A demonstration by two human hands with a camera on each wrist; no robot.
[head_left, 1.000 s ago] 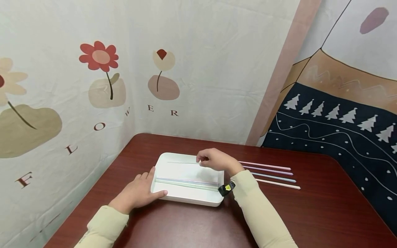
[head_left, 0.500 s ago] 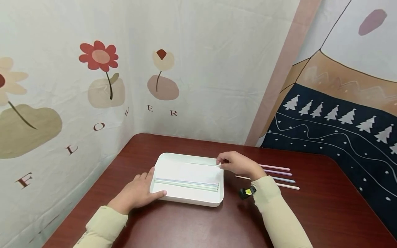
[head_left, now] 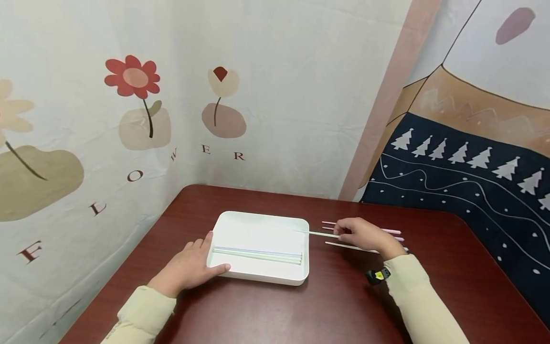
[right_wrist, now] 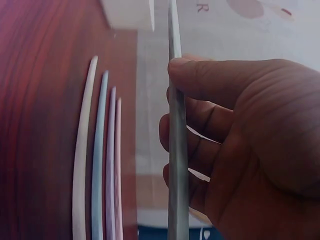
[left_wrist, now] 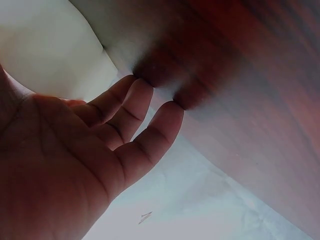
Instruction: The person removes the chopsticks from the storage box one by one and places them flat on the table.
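A pale green chopstick [head_left: 323,234] is pinched between the thumb and fingers of my right hand [head_left: 363,235]; its thin end reaches over the tray's right rim. In the right wrist view the chopstick [right_wrist: 178,150] runs along the fingertips. My left hand [head_left: 191,265] rests at the left side of the white tray [head_left: 258,231], thumb on the front rim and fingers extended. Several pastel chopsticks [head_left: 258,255] lie side by side inside the tray. In the left wrist view, the left hand's [left_wrist: 95,150] fingertips reach to the table.
Right of the tray, white [right_wrist: 83,160], blue [right_wrist: 100,150], purple [right_wrist: 111,150] and pink [right_wrist: 118,160] chopsticks lie in a spaced row, partly under my right hand in the head view. The dark red table [head_left: 266,315] meets a printed curtain [head_left: 292,143] behind.
My right hand has moved right, from over the tray to above the row of chopsticks, drawing the green chopstick along. The left hand and the tray hold their place.
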